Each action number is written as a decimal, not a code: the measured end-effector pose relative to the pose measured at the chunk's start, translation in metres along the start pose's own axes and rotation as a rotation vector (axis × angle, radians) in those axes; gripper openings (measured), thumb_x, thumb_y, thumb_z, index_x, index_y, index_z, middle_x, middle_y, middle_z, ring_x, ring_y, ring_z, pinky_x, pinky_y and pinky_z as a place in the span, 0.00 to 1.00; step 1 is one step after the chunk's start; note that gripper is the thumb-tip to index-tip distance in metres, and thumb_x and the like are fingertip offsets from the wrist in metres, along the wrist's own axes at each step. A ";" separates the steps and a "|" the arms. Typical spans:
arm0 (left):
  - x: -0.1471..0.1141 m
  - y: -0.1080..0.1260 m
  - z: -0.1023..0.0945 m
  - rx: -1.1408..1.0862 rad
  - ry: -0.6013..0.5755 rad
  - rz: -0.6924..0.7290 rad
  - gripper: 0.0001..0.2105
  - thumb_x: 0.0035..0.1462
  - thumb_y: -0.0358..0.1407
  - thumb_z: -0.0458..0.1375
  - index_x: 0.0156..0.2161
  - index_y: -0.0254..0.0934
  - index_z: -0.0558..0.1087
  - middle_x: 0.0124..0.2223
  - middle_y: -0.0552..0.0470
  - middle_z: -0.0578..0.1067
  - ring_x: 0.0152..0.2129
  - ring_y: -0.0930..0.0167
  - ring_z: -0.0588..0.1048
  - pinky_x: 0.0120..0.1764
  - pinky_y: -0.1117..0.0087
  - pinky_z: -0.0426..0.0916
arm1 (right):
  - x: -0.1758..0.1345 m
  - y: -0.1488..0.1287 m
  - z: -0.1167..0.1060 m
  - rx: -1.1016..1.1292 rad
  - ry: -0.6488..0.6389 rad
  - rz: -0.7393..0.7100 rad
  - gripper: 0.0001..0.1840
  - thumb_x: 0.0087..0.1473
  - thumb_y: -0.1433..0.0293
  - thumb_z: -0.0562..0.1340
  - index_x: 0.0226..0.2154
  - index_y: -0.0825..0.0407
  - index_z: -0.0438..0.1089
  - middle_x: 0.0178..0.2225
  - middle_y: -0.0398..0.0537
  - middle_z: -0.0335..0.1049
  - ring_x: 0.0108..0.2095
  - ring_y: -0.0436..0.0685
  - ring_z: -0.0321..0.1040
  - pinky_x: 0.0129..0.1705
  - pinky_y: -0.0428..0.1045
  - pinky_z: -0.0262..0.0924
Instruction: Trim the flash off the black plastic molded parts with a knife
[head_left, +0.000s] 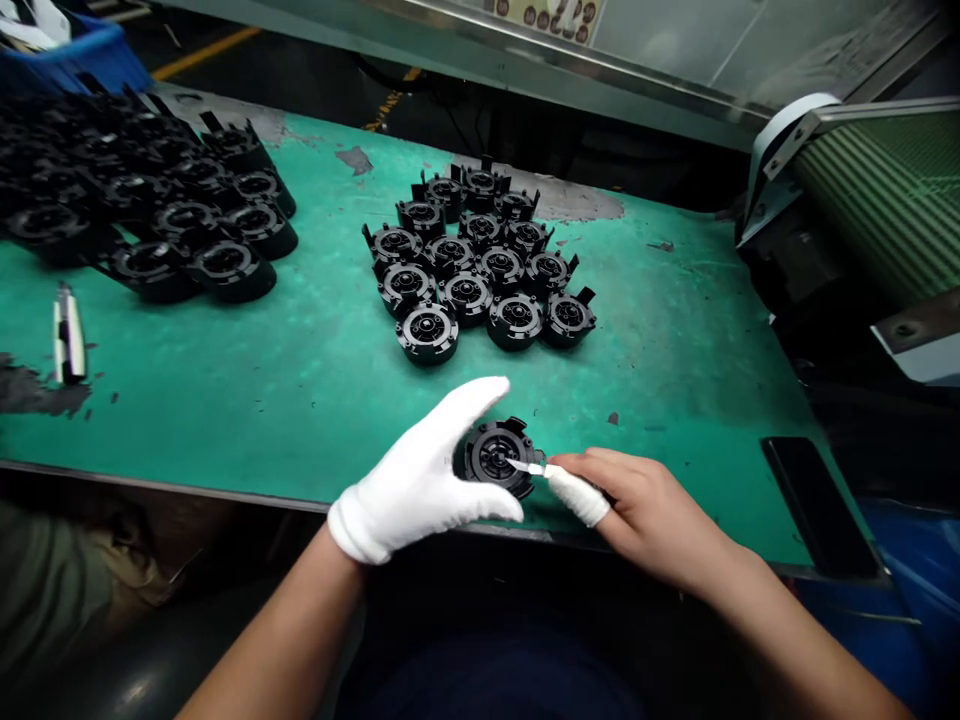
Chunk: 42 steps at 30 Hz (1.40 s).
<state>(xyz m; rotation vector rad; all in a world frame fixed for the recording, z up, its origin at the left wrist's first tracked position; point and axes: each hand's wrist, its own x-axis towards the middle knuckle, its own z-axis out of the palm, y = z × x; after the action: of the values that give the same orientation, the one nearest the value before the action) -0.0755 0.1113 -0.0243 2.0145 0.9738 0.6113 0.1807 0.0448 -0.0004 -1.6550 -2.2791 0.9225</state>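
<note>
My left hand (424,470), in a white glove, curves round the left side of a round black plastic part (499,455) at the table's front edge. Thumb and fingers reach along its near and far sides. In my right hand (637,500), bare but for a white cover on one digit, is a small craft knife (532,467), gripped near its blade. The blade points left, over the inner ribs of the part; whether it touches them I cannot tell. Most of the knife's handle is hidden in my fingers.
Several similar black parts (465,290) stand grouped behind my hands, with a larger cluster (187,220) at left. A white-handled cutter (69,335) lies far left. A dark phone-like slab (817,505) sits at right, below a green conveyor belt (892,190). A blue basket (112,60) stands back left.
</note>
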 end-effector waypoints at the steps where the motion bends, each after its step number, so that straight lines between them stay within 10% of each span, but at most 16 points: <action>1: -0.004 0.004 0.004 -0.024 0.043 -0.051 0.53 0.41 0.54 0.72 0.69 0.43 0.53 0.69 0.43 0.59 0.66 0.57 0.61 0.66 0.54 0.59 | 0.003 0.000 0.000 -0.026 -0.014 -0.012 0.18 0.66 0.69 0.55 0.56 0.42 0.69 0.42 0.44 0.75 0.41 0.55 0.72 0.43 0.49 0.63; 9: -0.011 0.018 0.056 0.018 0.333 -0.175 0.43 0.50 0.46 0.69 0.66 0.35 0.56 0.61 0.38 0.70 0.58 0.57 0.71 0.61 0.52 0.66 | 0.015 0.003 0.000 -0.114 -0.073 -0.052 0.20 0.64 0.72 0.55 0.55 0.43 0.70 0.38 0.44 0.74 0.39 0.55 0.73 0.41 0.48 0.61; 36: -0.017 0.006 0.059 0.087 0.395 -0.068 0.42 0.52 0.48 0.68 0.66 0.38 0.54 0.60 0.39 0.70 0.58 0.56 0.71 0.60 0.50 0.68 | 0.026 -0.017 -0.007 -0.471 -0.074 0.065 0.26 0.55 0.78 0.56 0.54 0.43 0.70 0.38 0.45 0.75 0.34 0.60 0.75 0.30 0.50 0.57; 42: -0.020 -0.004 0.062 0.101 0.406 -0.020 0.44 0.52 0.49 0.68 0.67 0.39 0.52 0.62 0.37 0.67 0.60 0.54 0.69 0.60 0.48 0.67 | 0.017 -0.006 -0.001 -0.099 0.001 0.020 0.21 0.59 0.78 0.53 0.51 0.46 0.68 0.41 0.46 0.78 0.39 0.58 0.76 0.38 0.49 0.63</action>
<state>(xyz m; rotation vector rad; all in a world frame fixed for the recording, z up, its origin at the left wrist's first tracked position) -0.0464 0.0686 -0.0635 2.0048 1.2815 1.0032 0.1704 0.0594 -0.0002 -1.7200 -2.3471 0.8261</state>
